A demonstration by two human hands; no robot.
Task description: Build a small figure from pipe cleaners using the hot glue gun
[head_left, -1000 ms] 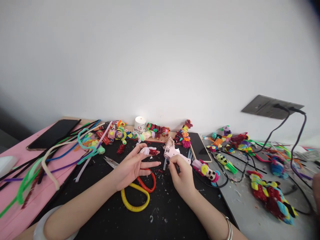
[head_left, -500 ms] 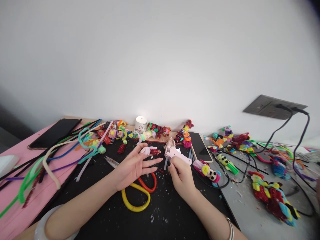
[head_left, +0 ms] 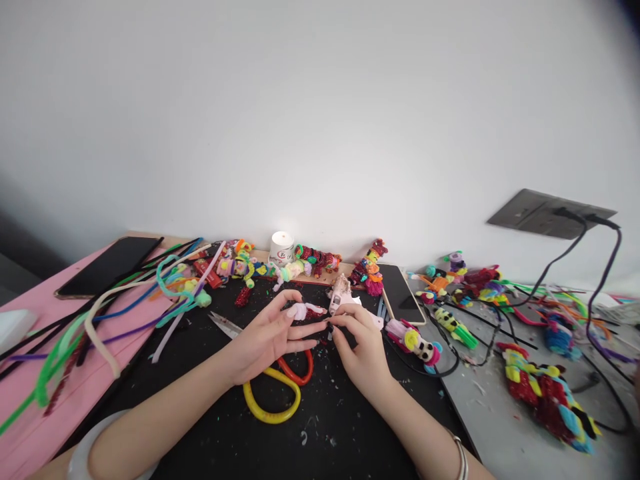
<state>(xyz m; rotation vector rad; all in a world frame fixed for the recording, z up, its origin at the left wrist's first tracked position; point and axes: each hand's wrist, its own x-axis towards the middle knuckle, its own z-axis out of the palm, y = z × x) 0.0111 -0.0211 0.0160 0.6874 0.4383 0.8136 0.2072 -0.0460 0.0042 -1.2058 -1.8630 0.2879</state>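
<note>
My left hand (head_left: pixel 263 343) pinches a fuzzy piece (head_left: pixel 301 311), my right hand (head_left: pixel 364 347) I cannot tell, and brushing the twelve-o'clock glue gun (head_left: pixel 341 292) could burn.

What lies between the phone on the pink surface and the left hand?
In the head view: first colourful fuzzy stems, then the scissors' blades, nearer the left hand.

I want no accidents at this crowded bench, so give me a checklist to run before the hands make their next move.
1. Lilac-and-red piece held in the left hand: ok, thumb and index finger pinch it.
2. Right hand free of small bits: cannot tell, its fingertips are bunched.
3. Glue gun cool: cannot tell.
4. Scissors clear of the left hand: not ok, the hand overlaps them in view.
5. Black mat free of scraps: not ok, several are scattered.
</note>
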